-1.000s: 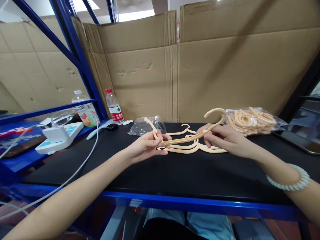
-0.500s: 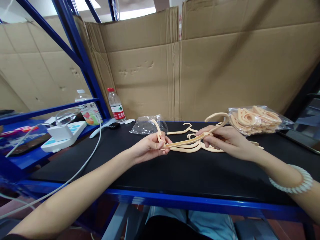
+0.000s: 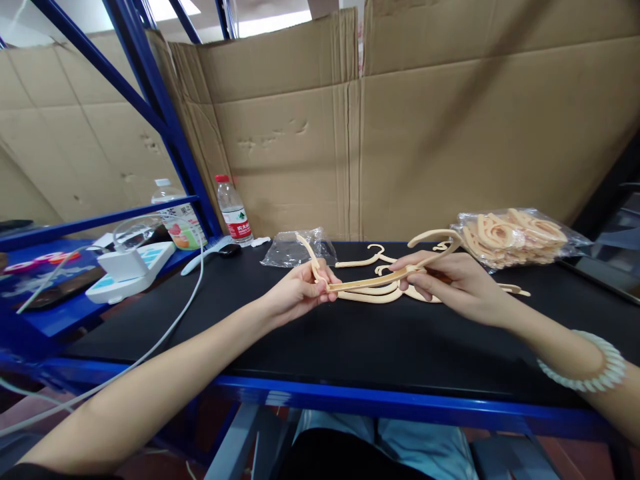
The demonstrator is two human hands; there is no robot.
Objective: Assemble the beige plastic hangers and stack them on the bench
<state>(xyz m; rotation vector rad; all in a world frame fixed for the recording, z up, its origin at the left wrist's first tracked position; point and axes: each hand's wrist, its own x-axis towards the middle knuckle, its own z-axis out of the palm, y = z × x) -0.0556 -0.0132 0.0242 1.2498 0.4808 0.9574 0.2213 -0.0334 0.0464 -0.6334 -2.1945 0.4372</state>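
Note:
Both my hands hold one beige plastic hanger (image 3: 370, 281) just above the black table top (image 3: 350, 340). My left hand (image 3: 300, 291) pinches its left end, fingers closed round the arm. My right hand (image 3: 450, 280) grips it near the hook, which curves up at the right. Under the held hanger lie a few more beige hangers (image 3: 380, 293) flat on the table. A white beaded bracelet (image 3: 585, 363) sits on my right wrist.
A clear bag of beige hangers (image 3: 510, 237) lies at the back right, and an empty clear bag (image 3: 295, 250) at the back middle. A water bottle (image 3: 234, 212) stands by the blue rack post. A white charger and cable (image 3: 125, 267) rest on the left shelf. Cardboard walls close the back.
The held hanger has been lowered and tilted flatter, its hook dropping nearer the table. Both hands have kept their grip and barely shifted.

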